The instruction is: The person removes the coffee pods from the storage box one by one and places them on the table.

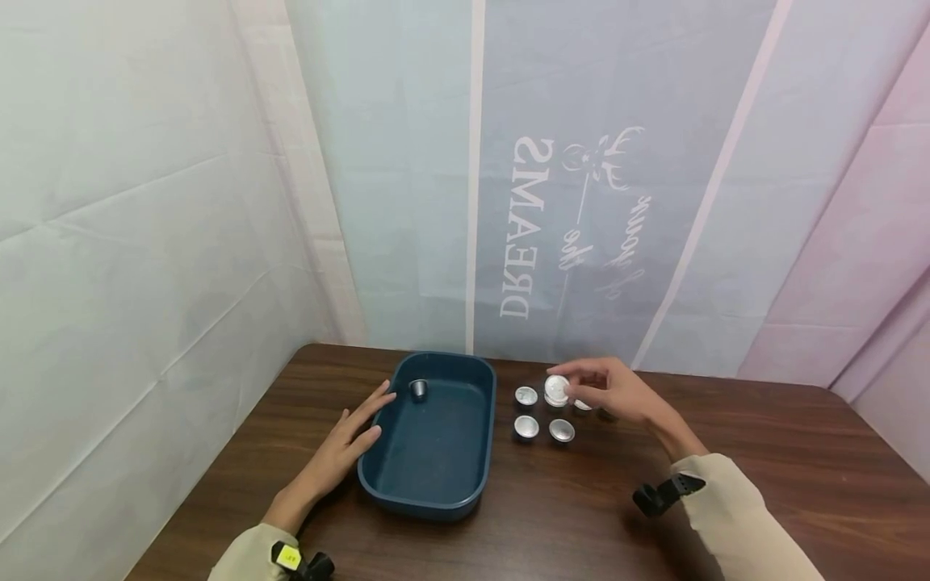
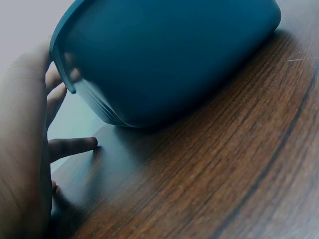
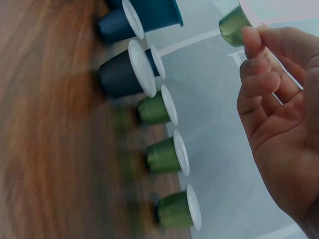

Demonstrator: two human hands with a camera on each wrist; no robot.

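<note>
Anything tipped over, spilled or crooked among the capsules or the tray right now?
Nothing stands out. The foil-topped capsules stand upright on the brown wooden table; one dark capsule sits upright inside the dark blue plastic tray. Right hand pinches a green capsule.

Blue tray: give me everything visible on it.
The blue tray is a dark teal, rounded-rectangle bin with raised walls and a lipped rim, plastic by its look. It sits flat and upright on the brown wood-grain table, long side running away from the person. One small dark capsule lies inside near the far left corner. The left hand rests against its left wall with straight fingers. Foil-topped capsules stand on the table just to its right, apart from it.
</note>
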